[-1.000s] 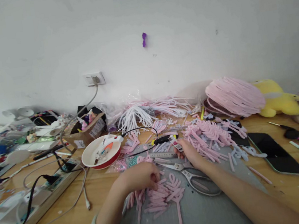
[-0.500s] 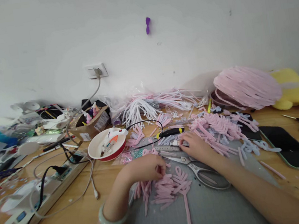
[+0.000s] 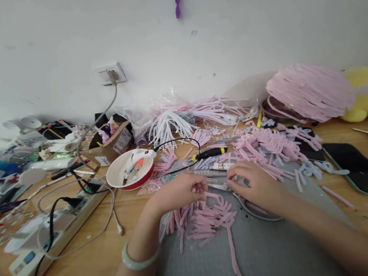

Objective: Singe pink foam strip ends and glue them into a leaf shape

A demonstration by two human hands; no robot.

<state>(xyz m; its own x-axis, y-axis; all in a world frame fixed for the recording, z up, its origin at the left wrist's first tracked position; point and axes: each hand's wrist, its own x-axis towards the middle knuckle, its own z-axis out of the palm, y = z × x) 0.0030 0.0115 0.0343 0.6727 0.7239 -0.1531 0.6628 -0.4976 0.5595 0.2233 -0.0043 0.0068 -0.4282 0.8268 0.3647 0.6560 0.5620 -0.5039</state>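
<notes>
My left hand (image 3: 181,191), with a pale bangle on the wrist, has its fingertips pinched on a pink pipe cleaner piece (image 3: 209,195) above the pile. Across from it, my right hand (image 3: 257,187) hovers over the scissors (image 3: 255,209), thumb and curled forefinger apart, with nothing visible between them. Below both hands, a heap of short pink pipe cleaner pieces (image 3: 204,223) lies on the grey mat (image 3: 270,253). Beside the heap is a looped, leaf-like pink pipe cleaner shape (image 3: 230,236) with a long stem. A white printed tube (image 3: 220,166) rests by a metal ruler (image 3: 205,173).
A glue gun (image 3: 141,156) lies across a red-and-white bowl (image 3: 130,168). To the left runs a power strip (image 3: 53,236) with loose cables. Behind are a yellow-black handled tool (image 3: 209,153) and white pipe cleaners (image 3: 170,124). A phone (image 3: 361,169) lies at right.
My right hand has come away from the white tube, moving right and toward me over the scissors. My left hand has shifted slightly forward. The view has tilted down a little.
</notes>
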